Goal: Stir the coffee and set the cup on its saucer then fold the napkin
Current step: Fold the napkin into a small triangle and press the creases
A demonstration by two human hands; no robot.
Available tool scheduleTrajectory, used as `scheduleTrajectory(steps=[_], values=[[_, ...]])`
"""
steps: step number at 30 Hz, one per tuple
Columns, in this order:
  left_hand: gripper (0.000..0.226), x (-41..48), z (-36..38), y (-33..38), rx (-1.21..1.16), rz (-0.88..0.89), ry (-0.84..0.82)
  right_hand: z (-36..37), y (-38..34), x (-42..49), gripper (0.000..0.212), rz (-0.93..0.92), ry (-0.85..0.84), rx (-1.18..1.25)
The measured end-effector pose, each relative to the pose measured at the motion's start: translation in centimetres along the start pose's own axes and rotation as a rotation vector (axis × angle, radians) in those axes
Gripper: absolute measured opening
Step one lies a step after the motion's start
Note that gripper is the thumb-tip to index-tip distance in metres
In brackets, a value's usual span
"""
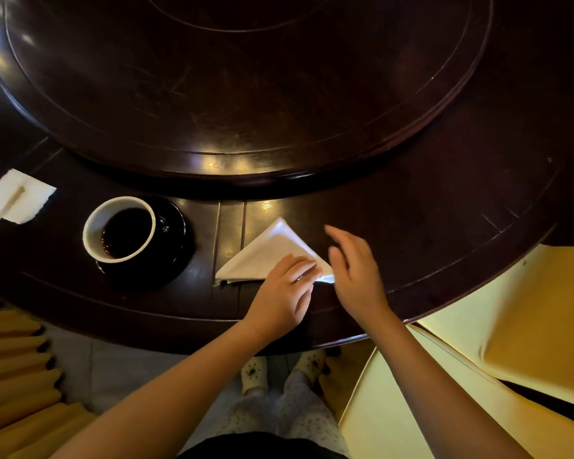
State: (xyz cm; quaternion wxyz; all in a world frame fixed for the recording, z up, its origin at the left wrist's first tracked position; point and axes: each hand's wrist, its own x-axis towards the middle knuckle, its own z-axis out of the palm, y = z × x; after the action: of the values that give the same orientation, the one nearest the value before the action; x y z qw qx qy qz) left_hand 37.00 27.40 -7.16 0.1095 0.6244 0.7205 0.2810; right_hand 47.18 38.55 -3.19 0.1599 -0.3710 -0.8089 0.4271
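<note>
Napkin (272, 251), folded to a triangle near the table's edge, is pinned at its near corner by the flat, empty left hand (284, 291); the right hand (353, 271) hovers spread, empty. Left, the cup (119, 229) is seated on its saucer (169, 260). Folding seems nearly done; a pressed crease is judged next.

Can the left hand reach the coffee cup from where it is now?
Probably yes. The left hand rests on the napkin, and only bare table lies between it and the cup on its saucer.
</note>
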Motion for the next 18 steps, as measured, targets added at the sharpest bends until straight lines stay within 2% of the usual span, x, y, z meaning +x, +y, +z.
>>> scheduleTrajectory(steps=[3,5,6,8,10,14,18], values=[[0.026,0.3,-1.3,-0.5,-0.215,-0.219,0.08,3.0,-0.3,2.0,0.061,-0.148,-0.294,-0.088],[0.036,0.4,-1.9,-1.6,-0.223,-0.389,0.155,4.2,0.9,2.2,0.077,-0.199,-0.356,-0.272],[0.042,0.2,-2.0,-2.3,-0.138,-0.416,0.132,4.5,1.4,2.1,0.076,-0.212,-0.357,-0.367],[0.048,-0.4,-1.8,-3.5,0.181,-0.339,-0.025,4.9,2.0,1.9,0.064,-0.269,-0.32,-0.585],[0.054,-0.9,-1.9,-4.0,0.357,-0.281,-0.167,5.2,1.8,1.5,0.058,-0.298,-0.255,-0.756],[0.061,-2.1,-2.2,-5.2,0.444,-0.327,-0.231,5.2,2.1,1.4,0.058,-0.297,-0.204,-0.837],[0.061,-3.4,-3.3,-6.2,0.477,-0.37,-0.221,4.3,2.9,1.3,0.057,-0.268,-0.207,-0.843]])
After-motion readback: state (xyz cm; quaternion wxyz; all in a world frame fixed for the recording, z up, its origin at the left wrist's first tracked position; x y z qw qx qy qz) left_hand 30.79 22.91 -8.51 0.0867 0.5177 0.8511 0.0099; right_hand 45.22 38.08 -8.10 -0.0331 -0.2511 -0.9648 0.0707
